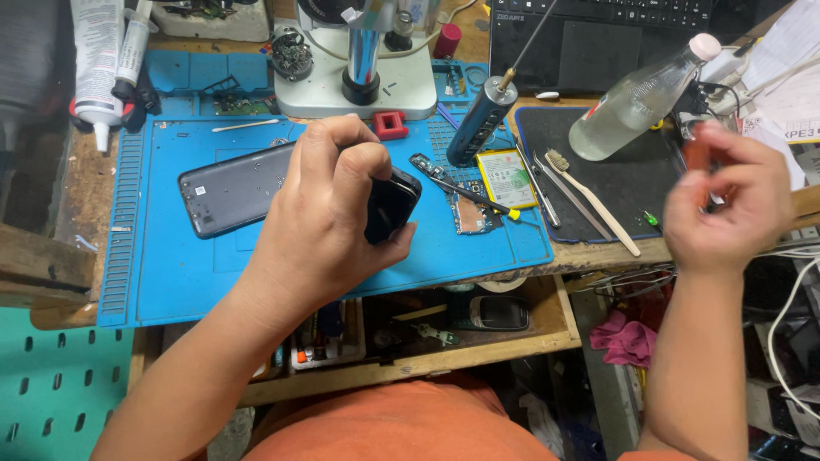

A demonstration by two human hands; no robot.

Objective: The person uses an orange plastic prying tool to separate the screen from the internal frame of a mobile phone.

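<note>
Mid-repair, the left hand point(329, 218) clamps a dark phone point(391, 205) while the right hand point(726, 205) pinches a small orange tool point(696, 154), which likely needs bringing to the phone.

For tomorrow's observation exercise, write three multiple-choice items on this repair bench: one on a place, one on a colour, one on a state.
1. Where does the grey plastic phone back cover lie?
A. on the blue silicone work mat
B. in the drawer
C. on the keyboard

2. What colour is the cap of the clear plastic bottle?
A. green
B. pink
C. black

3. What is the left hand doing?
A. resting flat and empty
B. closed around a small black device
C. pointing at the microscope

Answers: 1 A, the cover rests flat on the mat's left part. 2 B, the cap at the bottle's upper end is pale pink. 3 B, the fingers curl over the black device in a grip.
</note>
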